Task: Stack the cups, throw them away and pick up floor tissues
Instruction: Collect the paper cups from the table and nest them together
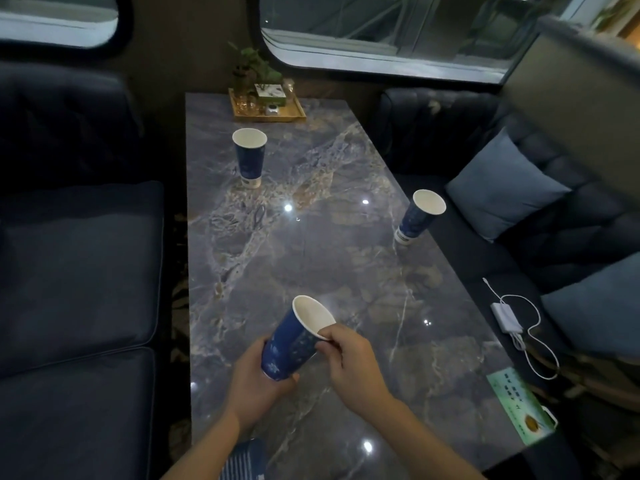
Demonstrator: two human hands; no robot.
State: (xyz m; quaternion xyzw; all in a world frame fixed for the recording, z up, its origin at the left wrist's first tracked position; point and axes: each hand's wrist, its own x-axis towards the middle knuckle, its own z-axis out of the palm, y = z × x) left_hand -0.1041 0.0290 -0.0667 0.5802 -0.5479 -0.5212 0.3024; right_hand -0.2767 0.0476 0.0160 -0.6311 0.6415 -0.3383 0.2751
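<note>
A blue paper cup [294,341] with a white inside is held tilted above the near part of the marble table [346,271]. My left hand [252,379] wraps its base from below. My right hand [349,362] pinches its rim between thumb and fingers. A second blue cup [249,157] stands upright at the far left of the table. A third blue cup [417,216] stands upright near the right edge. No tissues show in this view.
A wooden tray [268,107] with a plant and small items sits at the table's far end. Dark sofas flank the table, with blue cushions [502,188] on the right. A white charger with cable [507,317] lies on the right seat. A green card [523,407] lies at the near right corner.
</note>
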